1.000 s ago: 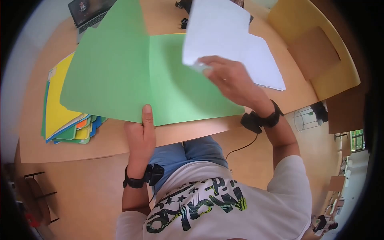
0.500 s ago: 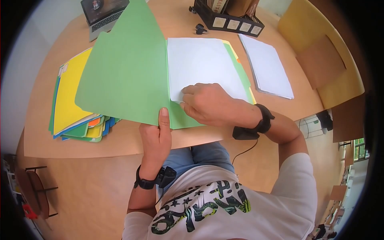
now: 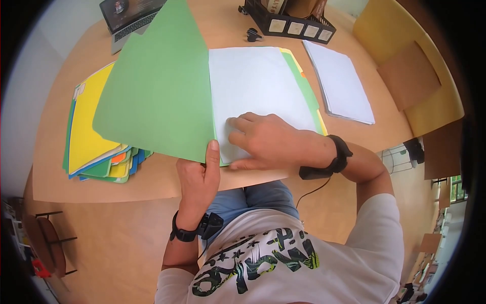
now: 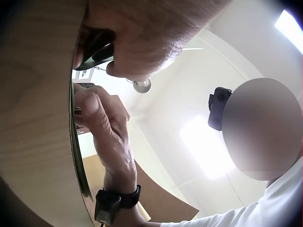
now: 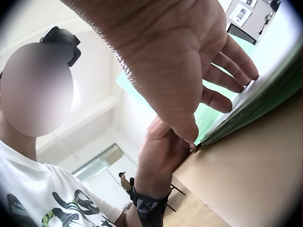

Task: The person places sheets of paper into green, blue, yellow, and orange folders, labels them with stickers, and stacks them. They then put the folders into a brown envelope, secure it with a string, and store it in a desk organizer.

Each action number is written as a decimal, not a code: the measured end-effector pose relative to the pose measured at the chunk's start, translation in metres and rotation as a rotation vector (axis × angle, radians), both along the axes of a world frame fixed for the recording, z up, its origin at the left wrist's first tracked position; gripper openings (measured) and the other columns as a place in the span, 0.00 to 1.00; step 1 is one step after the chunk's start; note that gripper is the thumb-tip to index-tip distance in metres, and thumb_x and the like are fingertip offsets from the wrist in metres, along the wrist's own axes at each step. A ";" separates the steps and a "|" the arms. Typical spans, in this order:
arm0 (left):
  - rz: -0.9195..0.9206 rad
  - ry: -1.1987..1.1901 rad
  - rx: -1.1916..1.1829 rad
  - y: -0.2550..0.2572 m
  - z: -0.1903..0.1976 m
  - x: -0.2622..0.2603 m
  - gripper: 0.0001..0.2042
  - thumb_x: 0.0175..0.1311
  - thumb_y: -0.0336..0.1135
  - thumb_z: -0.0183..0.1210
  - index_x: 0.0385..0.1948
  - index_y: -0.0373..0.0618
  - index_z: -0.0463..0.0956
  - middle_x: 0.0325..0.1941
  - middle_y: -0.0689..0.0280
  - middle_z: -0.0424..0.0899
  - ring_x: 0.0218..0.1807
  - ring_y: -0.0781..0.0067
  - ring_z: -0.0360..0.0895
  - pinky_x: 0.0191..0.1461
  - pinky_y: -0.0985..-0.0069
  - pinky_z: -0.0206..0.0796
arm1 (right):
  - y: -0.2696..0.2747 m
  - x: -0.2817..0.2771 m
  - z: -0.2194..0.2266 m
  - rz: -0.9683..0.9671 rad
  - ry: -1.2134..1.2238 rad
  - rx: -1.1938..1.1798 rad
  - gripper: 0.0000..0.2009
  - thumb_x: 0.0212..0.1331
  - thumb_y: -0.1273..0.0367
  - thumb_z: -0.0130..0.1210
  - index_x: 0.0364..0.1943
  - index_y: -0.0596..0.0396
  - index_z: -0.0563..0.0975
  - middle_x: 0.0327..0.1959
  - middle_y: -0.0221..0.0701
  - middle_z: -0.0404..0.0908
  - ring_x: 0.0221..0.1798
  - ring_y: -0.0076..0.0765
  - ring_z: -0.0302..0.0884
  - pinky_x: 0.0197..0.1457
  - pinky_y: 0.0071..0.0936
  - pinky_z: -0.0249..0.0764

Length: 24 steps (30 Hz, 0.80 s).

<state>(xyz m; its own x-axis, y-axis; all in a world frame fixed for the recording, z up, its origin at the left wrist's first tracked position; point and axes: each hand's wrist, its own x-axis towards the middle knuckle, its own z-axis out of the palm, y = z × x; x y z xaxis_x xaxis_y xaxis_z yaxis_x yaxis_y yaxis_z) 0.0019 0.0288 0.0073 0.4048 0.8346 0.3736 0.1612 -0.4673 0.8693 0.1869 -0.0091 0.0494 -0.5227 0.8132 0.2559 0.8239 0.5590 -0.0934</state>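
A green folder (image 3: pixel 157 101) lies open before me, its cover raised and leaning left. My left hand (image 3: pixel 196 177) grips it at the lower edge near the fold, thumb on the inner side of the cover. White paper (image 3: pixel 258 76) lies on the folder's right side, up against the fold. My right hand (image 3: pixel 271 139) rests on the paper's lower left part, fingers spread and only slightly bent. In the right wrist view the fingertips (image 5: pixel 226 105) touch the sheet, and the thumb is at the folder's near edge. Green and yellow tabbed edges show beneath the paper's right side.
To the left lies a pile of coloured folders (image 3: pixel 93 126), yellow on top. A stack of white paper (image 3: pixel 341 83) is at the right. Farther back are a laptop (image 3: pixel 129 30), a small black object (image 3: pixel 253 34) and a black file rack (image 3: pixel 298 31). A yellow chair (image 3: pixel 369 30) stands beyond the right edge.
The right hand has brought the white paper from the right stack into the green folder and let go of it, its fingers now spread on it. The left hand keeps its hold.
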 end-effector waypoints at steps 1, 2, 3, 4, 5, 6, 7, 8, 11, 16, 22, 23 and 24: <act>0.006 0.000 -0.017 0.000 -0.001 0.000 0.14 0.69 0.34 0.48 0.22 0.36 0.70 0.14 0.64 0.66 0.17 0.69 0.60 0.24 0.69 0.54 | 0.000 0.000 0.000 0.002 -0.010 -0.020 0.19 0.49 0.56 0.60 0.29 0.62 0.74 0.31 0.41 0.74 0.37 0.46 0.75 0.32 0.37 0.76; 0.011 0.000 -0.034 0.000 -0.002 0.000 0.14 0.69 0.34 0.48 0.22 0.36 0.70 0.15 0.64 0.66 0.17 0.69 0.60 0.24 0.69 0.54 | -0.001 0.000 0.001 0.004 -0.020 -0.040 0.20 0.49 0.55 0.60 0.29 0.62 0.74 0.32 0.41 0.74 0.38 0.46 0.75 0.33 0.37 0.76; 0.017 -0.001 -0.052 0.000 -0.003 0.001 0.14 0.69 0.34 0.48 0.22 0.36 0.70 0.15 0.63 0.66 0.17 0.68 0.60 0.24 0.68 0.54 | -0.001 -0.001 0.000 0.013 -0.017 -0.041 0.20 0.49 0.55 0.60 0.30 0.62 0.74 0.32 0.41 0.74 0.38 0.46 0.75 0.33 0.37 0.76; 0.019 -0.014 -0.036 0.001 -0.004 0.001 0.14 0.69 0.34 0.48 0.22 0.36 0.70 0.15 0.63 0.66 0.17 0.68 0.60 0.24 0.68 0.54 | -0.001 -0.001 0.000 0.021 -0.013 -0.041 0.20 0.49 0.56 0.60 0.30 0.62 0.74 0.32 0.41 0.73 0.38 0.46 0.75 0.33 0.37 0.76; 0.020 -0.026 -0.022 0.001 -0.006 0.002 0.14 0.69 0.34 0.48 0.22 0.36 0.70 0.15 0.63 0.66 0.18 0.67 0.60 0.25 0.67 0.53 | -0.001 -0.001 -0.001 0.030 -0.010 -0.042 0.20 0.49 0.56 0.61 0.30 0.63 0.74 0.32 0.41 0.73 0.38 0.46 0.75 0.33 0.37 0.76; 0.023 -0.039 -0.007 0.002 -0.006 0.003 0.14 0.69 0.34 0.48 0.22 0.36 0.70 0.15 0.63 0.66 0.18 0.67 0.60 0.25 0.67 0.53 | -0.001 -0.002 -0.001 0.029 -0.010 -0.051 0.20 0.49 0.56 0.61 0.31 0.63 0.74 0.32 0.41 0.73 0.38 0.46 0.75 0.33 0.37 0.76; 0.017 -0.017 -0.024 0.001 -0.005 0.002 0.13 0.68 0.33 0.49 0.23 0.36 0.70 0.16 0.63 0.67 0.18 0.67 0.61 0.25 0.67 0.54 | -0.001 -0.002 -0.001 0.028 -0.011 -0.060 0.20 0.49 0.57 0.61 0.31 0.63 0.74 0.32 0.41 0.73 0.38 0.47 0.75 0.33 0.37 0.76; 0.012 0.005 -0.041 0.001 -0.003 0.001 0.13 0.68 0.33 0.49 0.23 0.36 0.70 0.16 0.63 0.67 0.19 0.66 0.62 0.26 0.66 0.54 | -0.001 -0.002 0.000 0.028 -0.011 -0.069 0.20 0.49 0.57 0.61 0.31 0.63 0.74 0.31 0.41 0.73 0.38 0.47 0.75 0.33 0.37 0.76; 0.008 0.040 0.035 0.002 -0.002 0.002 0.10 0.66 0.31 0.51 0.25 0.35 0.71 0.17 0.61 0.69 0.20 0.62 0.65 0.28 0.65 0.57 | -0.002 -0.003 0.009 -0.010 -0.077 -0.222 0.21 0.51 0.57 0.59 0.36 0.64 0.71 0.47 0.48 0.72 0.45 0.49 0.73 0.39 0.38 0.76; 0.038 0.091 0.132 0.004 -0.004 0.004 0.06 0.61 0.28 0.52 0.28 0.34 0.73 0.22 0.57 0.73 0.25 0.55 0.69 0.32 0.62 0.62 | 0.014 0.039 0.037 0.134 0.076 -0.213 0.21 0.56 0.54 0.56 0.36 0.63 0.76 0.39 0.42 0.77 0.40 0.43 0.77 0.40 0.36 0.74; 0.053 0.119 0.092 0.000 -0.006 0.001 0.05 0.62 0.26 0.50 0.31 0.32 0.72 0.25 0.56 0.74 0.26 0.55 0.69 0.33 0.62 0.62 | 0.139 0.158 0.074 -0.648 -0.010 -0.360 0.18 0.55 0.59 0.57 0.44 0.58 0.78 0.43 0.38 0.80 0.46 0.38 0.77 0.50 0.31 0.71; 0.058 0.109 0.126 0.001 -0.008 0.001 0.06 0.62 0.26 0.50 0.31 0.32 0.72 0.24 0.57 0.73 0.25 0.57 0.69 0.33 0.63 0.62 | 0.154 0.174 0.057 -0.658 -0.082 -0.279 0.20 0.54 0.59 0.58 0.45 0.58 0.78 0.44 0.40 0.80 0.47 0.40 0.77 0.50 0.32 0.71; 0.064 0.099 0.161 0.003 -0.010 0.001 0.06 0.63 0.26 0.49 0.31 0.32 0.71 0.24 0.58 0.72 0.24 0.59 0.68 0.32 0.64 0.61 | 0.167 0.188 0.038 -0.667 -0.153 -0.198 0.21 0.52 0.58 0.59 0.46 0.58 0.77 0.45 0.41 0.79 0.47 0.42 0.77 0.50 0.33 0.71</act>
